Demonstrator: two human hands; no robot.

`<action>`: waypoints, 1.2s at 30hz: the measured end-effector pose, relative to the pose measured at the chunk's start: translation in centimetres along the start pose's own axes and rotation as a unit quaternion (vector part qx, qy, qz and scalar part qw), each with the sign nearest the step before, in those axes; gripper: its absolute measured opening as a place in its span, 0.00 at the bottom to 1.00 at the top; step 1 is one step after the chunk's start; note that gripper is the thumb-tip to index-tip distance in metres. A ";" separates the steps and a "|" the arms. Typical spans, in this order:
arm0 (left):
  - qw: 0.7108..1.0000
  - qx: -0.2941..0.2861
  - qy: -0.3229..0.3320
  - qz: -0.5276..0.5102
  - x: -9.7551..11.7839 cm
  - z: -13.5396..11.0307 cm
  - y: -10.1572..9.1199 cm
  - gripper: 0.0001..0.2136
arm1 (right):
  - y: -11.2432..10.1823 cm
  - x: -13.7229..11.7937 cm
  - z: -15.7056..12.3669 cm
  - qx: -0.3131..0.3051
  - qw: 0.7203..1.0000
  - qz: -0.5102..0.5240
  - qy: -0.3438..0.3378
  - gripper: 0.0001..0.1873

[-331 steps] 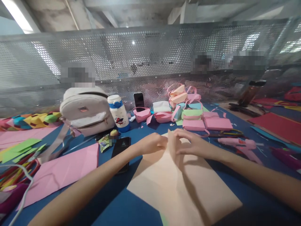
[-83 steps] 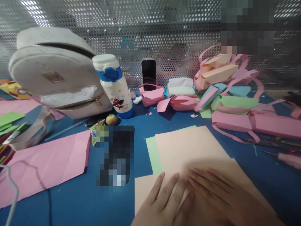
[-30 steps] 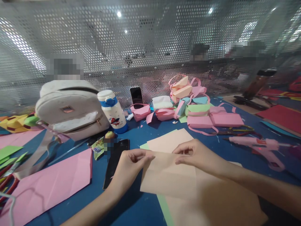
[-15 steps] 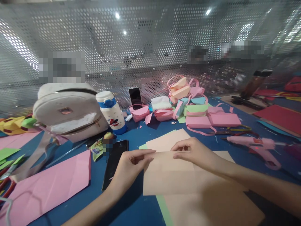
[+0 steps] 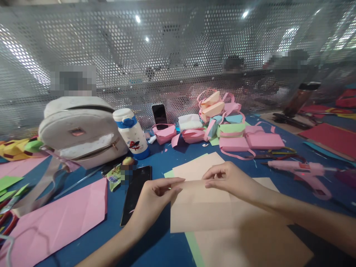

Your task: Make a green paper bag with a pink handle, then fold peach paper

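A sheet of tan paper [image 5: 200, 217] with a crease across it is pinched along its far edge by both hands. My left hand [image 5: 158, 194] grips the far left corner between thumb and fingers. My right hand [image 5: 222, 176] pinches the same edge a little to the right, its forearm lying over the sheet's right part. Beneath are more tan sheets [image 5: 219, 248] and a light green sheet [image 5: 191, 246] whose edge shows at the left. A black phone [image 5: 139, 185] lies just left of my left hand.
A pink glue gun [image 5: 303, 168] lies at the right. Pink paper [image 5: 69, 218] is at the left, before a white backpack [image 5: 80, 129]. Beyond my hands stand a bottle [image 5: 132, 135], a propped phone [image 5: 159, 114] and several small paper bags [image 5: 233, 142]. A perforated metal screen [image 5: 172, 48] closes the back.
Both hands keep their pinch on the tan paper. The sheet's near edge has shifted very slightly; otherwise only the view has moved a little.
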State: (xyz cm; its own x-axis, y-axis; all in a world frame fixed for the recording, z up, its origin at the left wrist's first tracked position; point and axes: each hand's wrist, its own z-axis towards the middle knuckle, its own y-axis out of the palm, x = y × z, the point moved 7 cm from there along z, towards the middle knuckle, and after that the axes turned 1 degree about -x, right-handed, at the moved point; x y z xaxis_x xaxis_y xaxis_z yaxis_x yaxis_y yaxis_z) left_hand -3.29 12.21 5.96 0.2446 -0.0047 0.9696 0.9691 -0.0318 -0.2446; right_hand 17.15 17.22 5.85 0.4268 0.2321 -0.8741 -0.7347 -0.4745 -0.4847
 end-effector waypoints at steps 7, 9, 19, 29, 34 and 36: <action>1.000 0.006 -0.011 -0.007 -0.3 0.1 0.0 0.08 | 0.4 0.2 -0.3 -0.005 1.000 0.014 -0.008 0.05; 1.000 0.004 -0.017 -0.011 -0.6 0.0 0.0 0.09 | 0.5 -0.1 -0.5 -0.005 1.000 0.010 -0.012 0.04; 0.999 -0.014 -0.028 -0.008 -0.6 0.1 0.3 0.09 | 0.3 -1.1 -0.9 0.003 1.000 -0.014 -0.019 0.03; 0.998 -0.032 -0.022 0.050 -1.1 0.2 0.3 0.12 | 0.5 -0.9 -0.7 -0.008 0.999 -0.041 -0.034 0.03; 0.986 -0.112 -0.035 0.121 -2.5 0.1 1.5 0.15 | 1.2 -0.8 -0.1 -0.022 0.979 -0.183 -0.089 0.07; 0.976 -0.146 -0.034 0.158 -2.8 -0.1 2.1 0.14 | 2.0 -0.8 0.1 -0.033 0.959 -0.244 -0.138 0.09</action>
State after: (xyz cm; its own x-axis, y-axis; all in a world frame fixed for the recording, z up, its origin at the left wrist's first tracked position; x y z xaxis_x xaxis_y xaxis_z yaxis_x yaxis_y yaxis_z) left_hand -1.95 12.05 2.68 0.5408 0.0050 0.8412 0.7969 -0.3232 -0.5104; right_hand 15.27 16.15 5.59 0.5490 0.6521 -0.5228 -0.4437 -0.3028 -0.8435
